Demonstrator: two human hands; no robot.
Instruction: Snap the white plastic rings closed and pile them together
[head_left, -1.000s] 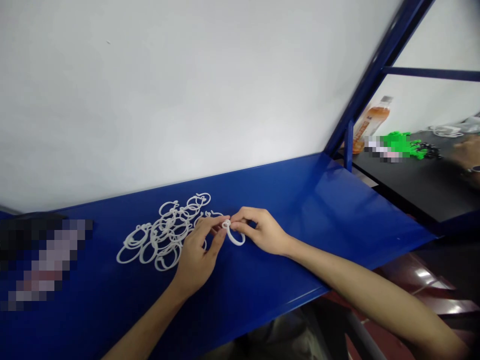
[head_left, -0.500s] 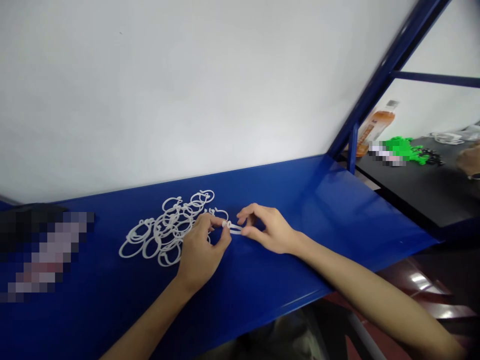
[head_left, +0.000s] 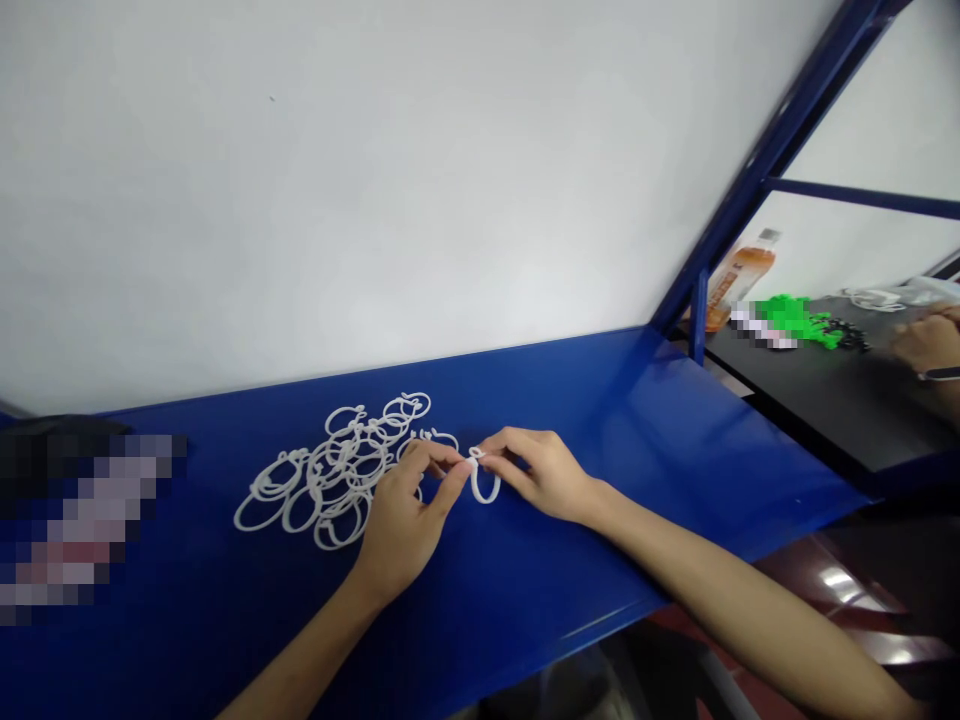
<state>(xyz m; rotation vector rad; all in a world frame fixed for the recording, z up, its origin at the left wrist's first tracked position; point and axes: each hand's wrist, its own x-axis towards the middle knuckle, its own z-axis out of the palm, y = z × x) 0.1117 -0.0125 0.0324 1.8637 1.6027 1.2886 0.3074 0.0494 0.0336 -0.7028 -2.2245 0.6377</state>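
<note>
A white plastic ring (head_left: 485, 499) with a small eyelet at its top hangs between my two hands just above the blue tabletop. My left hand (head_left: 409, 515) pinches it near the eyelet from the left, thumb against forefinger. From the right, my right hand (head_left: 544, 475) closes thumb and forefinger on the ring's upper part. The fingertips cover part of the ring around the eyelet. Left of and behind my left hand lies a loose pile of similar white rings (head_left: 337, 465), several overlapping, some partly hidden by that hand.
The blue table (head_left: 585, 400) meets a white wall (head_left: 450, 180). Dark material (head_left: 60, 430) and a blurred-out item lie at left. Beyond the blue frame (head_left: 712, 240), a black table (head_left: 795, 400) holds a bottle (head_left: 739, 285) and green pieces (head_left: 787, 315); another person's hand (head_left: 930, 340) is there.
The ring has turned from lying sideways to hanging down with its eyelet up. My right fingers have closed together on it near my left fingertips. Another person's hand shows more at right.
</note>
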